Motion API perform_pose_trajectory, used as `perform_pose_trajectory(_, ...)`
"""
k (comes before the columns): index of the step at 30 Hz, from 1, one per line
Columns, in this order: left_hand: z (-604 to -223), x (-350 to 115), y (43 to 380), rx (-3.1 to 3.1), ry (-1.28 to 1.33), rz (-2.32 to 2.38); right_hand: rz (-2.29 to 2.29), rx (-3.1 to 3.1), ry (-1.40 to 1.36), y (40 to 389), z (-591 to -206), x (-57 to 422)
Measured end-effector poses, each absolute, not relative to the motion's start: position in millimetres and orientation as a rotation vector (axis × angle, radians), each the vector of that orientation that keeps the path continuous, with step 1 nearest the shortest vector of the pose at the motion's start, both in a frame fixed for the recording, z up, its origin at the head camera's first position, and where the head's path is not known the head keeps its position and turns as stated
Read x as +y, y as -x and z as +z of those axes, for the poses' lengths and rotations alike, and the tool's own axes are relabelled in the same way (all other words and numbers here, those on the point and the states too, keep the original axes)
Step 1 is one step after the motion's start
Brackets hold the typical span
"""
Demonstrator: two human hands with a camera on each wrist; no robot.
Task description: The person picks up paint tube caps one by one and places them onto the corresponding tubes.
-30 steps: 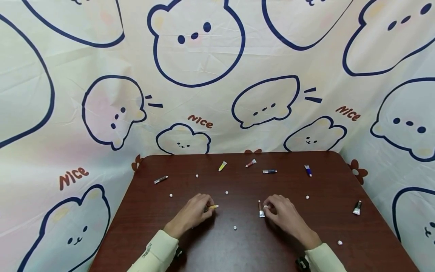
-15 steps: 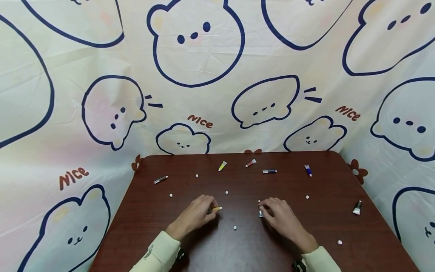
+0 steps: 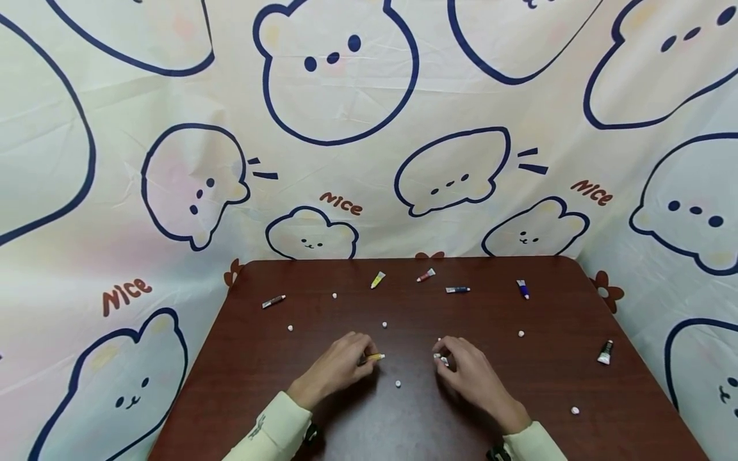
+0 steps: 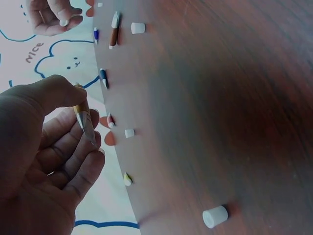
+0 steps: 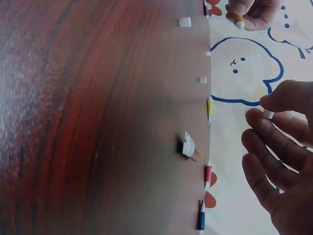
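My left hand pinches a small ochre paint tube between thumb and fingers. Its white tip points right in the head view, and its flat crimped end faces the left wrist camera. Across a short gap, my right hand pinches a small white cap between thumb and forefinger. A brown paint tube lies on the table beneath the right hand, mostly hidden in the head view. Between and in front of the hands, a loose white cap sits on the wood, apart from both.
Several paint tubes lie scattered on the brown table, among them yellow, red, purple-blue and black ones. More white caps are spread about, one at right. A patterned cloth hangs behind.
My left hand has moved right with the ochre tube. My right hand has moved left with the white cap, now covering more of the brown tube. The head view has shifted slightly.
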State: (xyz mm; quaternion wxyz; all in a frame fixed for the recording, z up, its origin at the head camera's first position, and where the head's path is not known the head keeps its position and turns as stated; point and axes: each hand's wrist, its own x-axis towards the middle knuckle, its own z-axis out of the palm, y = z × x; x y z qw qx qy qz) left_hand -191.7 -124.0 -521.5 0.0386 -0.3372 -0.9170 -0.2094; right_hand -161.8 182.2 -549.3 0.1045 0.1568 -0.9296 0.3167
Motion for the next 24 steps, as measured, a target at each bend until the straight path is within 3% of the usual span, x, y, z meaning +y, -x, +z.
perform_pose_trajectory(24, -518.4, -110.4, 181.0, -2.782, 1.1, -0.66, 0.876, -2.572, -0.647, 152.0, -552.4, 173.5)
